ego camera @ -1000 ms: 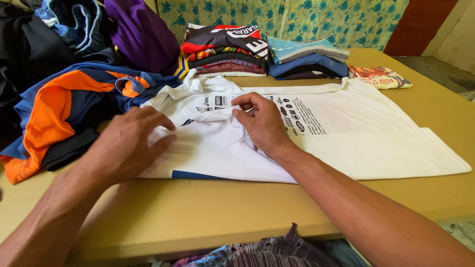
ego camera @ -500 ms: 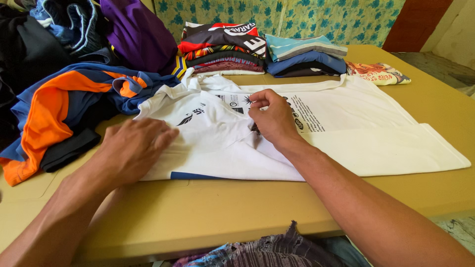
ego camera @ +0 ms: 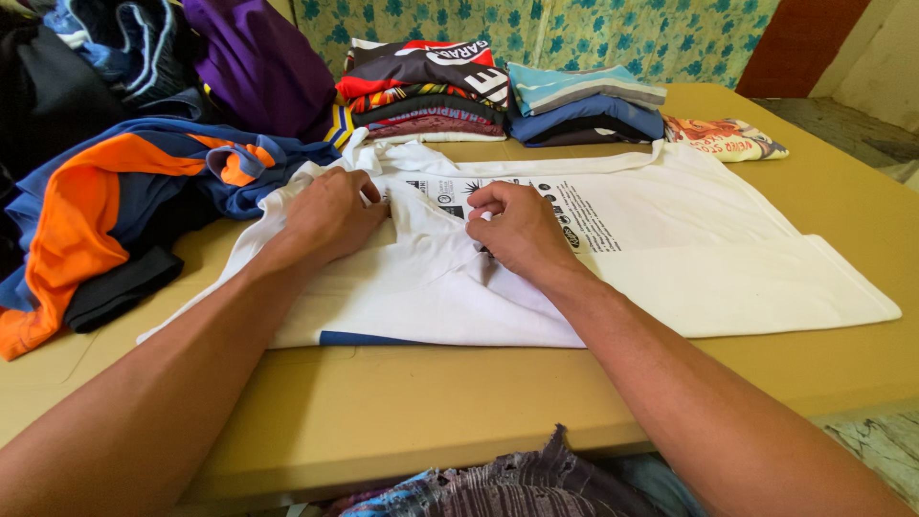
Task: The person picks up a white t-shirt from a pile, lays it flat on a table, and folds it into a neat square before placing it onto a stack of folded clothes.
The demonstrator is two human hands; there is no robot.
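Observation:
A white shirt with black print (ego camera: 670, 249) lies spread flat on a tan table (ego camera: 402, 412). My left hand (ego camera: 330, 215) rests near its upper left part, fingers curled into the white cloth. My right hand (ego camera: 512, 230) sits at the shirt's middle, pinching a fold of fabric just left of the printed block. The two hands are close together, a short gap of cloth between them.
An orange-and-blue garment (ego camera: 105, 211) lies heaped at the left, with dark and purple clothes (ego camera: 258, 62) behind it. Two stacks of folded shirts (ego camera: 426, 86) (ego camera: 579, 105) stand at the table's back, a flat printed one (ego camera: 728, 139) to their right.
My left hand has slid up and right across the shirt toward my right hand. My right hand has shifted slightly and now pinches the cloth.

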